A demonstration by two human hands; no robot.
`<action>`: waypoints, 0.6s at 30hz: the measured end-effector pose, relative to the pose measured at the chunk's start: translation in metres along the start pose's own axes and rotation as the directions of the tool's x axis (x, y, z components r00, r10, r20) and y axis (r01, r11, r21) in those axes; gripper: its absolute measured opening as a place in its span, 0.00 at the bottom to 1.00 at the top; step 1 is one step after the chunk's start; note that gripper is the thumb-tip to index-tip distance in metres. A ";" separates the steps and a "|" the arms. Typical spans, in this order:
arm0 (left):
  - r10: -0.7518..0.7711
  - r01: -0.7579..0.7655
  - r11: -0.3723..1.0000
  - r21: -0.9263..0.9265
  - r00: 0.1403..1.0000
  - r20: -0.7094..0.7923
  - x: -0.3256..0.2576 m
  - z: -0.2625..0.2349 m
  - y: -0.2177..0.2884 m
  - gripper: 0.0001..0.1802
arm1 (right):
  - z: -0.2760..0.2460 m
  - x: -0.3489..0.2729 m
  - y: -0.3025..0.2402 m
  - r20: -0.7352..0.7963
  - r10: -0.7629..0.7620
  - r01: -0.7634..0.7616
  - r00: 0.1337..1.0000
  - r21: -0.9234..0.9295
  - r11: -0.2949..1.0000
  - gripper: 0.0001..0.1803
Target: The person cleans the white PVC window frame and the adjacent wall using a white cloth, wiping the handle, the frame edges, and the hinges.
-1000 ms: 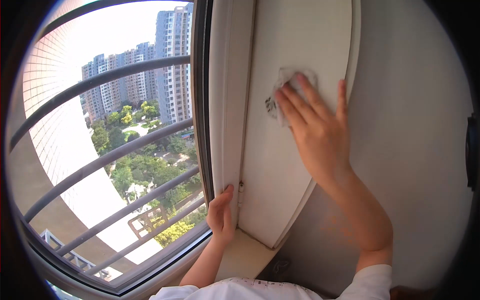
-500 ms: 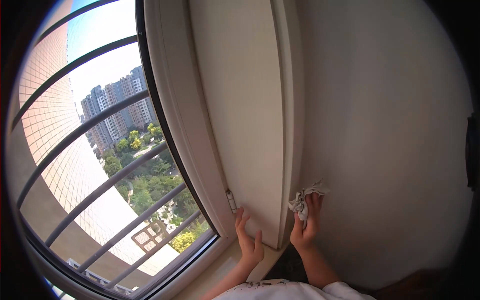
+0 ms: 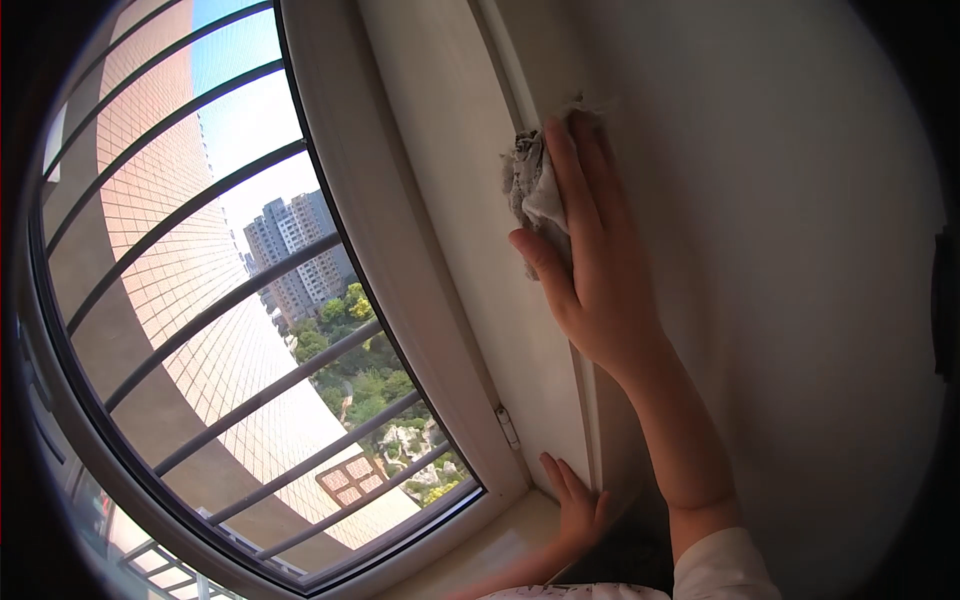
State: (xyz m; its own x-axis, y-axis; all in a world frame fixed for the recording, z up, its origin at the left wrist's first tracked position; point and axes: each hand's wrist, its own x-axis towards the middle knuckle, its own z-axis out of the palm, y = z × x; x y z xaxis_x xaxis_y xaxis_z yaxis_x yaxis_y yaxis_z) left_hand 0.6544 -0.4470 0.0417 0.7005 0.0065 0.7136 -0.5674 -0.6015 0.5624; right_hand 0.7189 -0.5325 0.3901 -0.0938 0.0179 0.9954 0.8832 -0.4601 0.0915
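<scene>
My right hand [image 3: 592,262] presses a crumpled grey-white cloth [image 3: 528,185] flat against the edge of the open white window sash [image 3: 470,240], high up where the sash meets the white wall [image 3: 780,250]. The fingers lie stretched over the cloth and cover most of it. My left hand [image 3: 577,505] rests with its fingers apart against the bottom edge of the same sash, just above the sill [image 3: 490,545]. It holds nothing.
A small metal hinge [image 3: 507,427] sits low on the white window frame [image 3: 395,260]. Outside the glass run dark horizontal guard bars [image 3: 230,300], with a tiled curved facade, tall buildings and trees far below.
My right hand has risen with the cloth from low on the sash edge to high up on it. The left hand has stayed near the sash's bottom. The view has shifted slightly.
</scene>
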 end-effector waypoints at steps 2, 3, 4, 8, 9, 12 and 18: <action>0.001 0.001 0.999 0.051 1.000 -0.029 0.001 0.000 -0.001 0.52 | -0.001 0.002 -0.002 -0.036 -0.040 0.041 0.999 0.024 0.999 0.39; -0.009 0.010 0.998 0.056 1.000 -0.009 -0.001 -0.001 0.000 0.52 | -0.011 -0.016 -0.006 0.012 0.018 -0.019 1.000 0.048 0.999 0.37; -0.014 0.013 0.998 0.060 1.000 0.010 0.000 -0.002 -0.001 0.52 | -0.017 -0.033 -0.010 0.059 0.072 -0.076 0.996 0.065 0.995 0.36; -0.030 0.028 0.995 0.098 0.999 0.025 -0.006 -0.008 -0.013 0.55 | -0.005 -0.061 -0.019 0.083 0.143 -0.152 0.986 0.119 0.981 0.34; -0.010 0.010 0.995 0.099 1.000 0.000 -0.005 -0.004 -0.009 0.55 | -0.002 -0.040 -0.022 0.039 0.133 -0.136 0.990 0.086 0.987 0.34; 0.018 -0.013 0.995 0.095 0.999 -0.044 -0.007 0.013 -0.013 0.57 | 0.011 0.032 -0.002 -0.120 0.021 -0.028 0.993 -0.060 0.998 0.35; -0.057 0.060 0.992 0.112 0.998 -0.030 -0.013 0.021 -0.033 0.60 | 0.016 0.090 0.014 -0.248 0.004 0.008 0.969 0.047 0.999 0.36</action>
State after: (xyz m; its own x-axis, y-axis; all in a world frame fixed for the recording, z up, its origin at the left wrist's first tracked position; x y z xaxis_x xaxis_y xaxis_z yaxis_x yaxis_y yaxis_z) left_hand 0.6735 -0.4443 0.0050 0.7188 0.0648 0.6922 -0.4721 -0.6854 0.5544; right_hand 0.7300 -0.5226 0.4814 -0.2017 -0.2047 0.9578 0.9031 -0.4173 0.1010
